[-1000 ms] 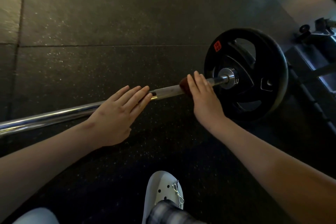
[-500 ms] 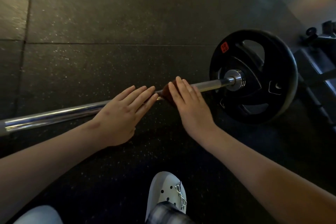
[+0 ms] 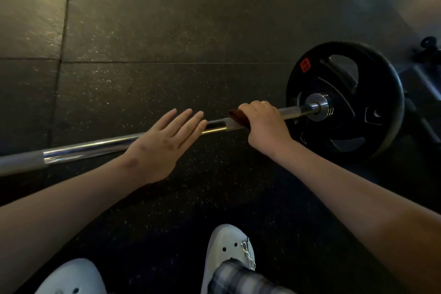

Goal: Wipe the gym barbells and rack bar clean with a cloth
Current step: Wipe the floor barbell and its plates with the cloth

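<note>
Right hand (image 3: 265, 126) gripped a red cloth (image 3: 237, 115) round the barbell (image 3: 95, 147) near its plate (image 3: 319, 83). Left hand (image 3: 162, 145) rested flat on it, fingers straight. Mid-wipe, seemingly; next, slide the cloth along.

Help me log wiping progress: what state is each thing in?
Bar, lying low across the floor.
Plate, upright on the bar's end.
Cloth, wrapped round the bar.
Right hand, gripping cloth and bar.
Left hand, flat, fingers straight, over the bar.
</note>
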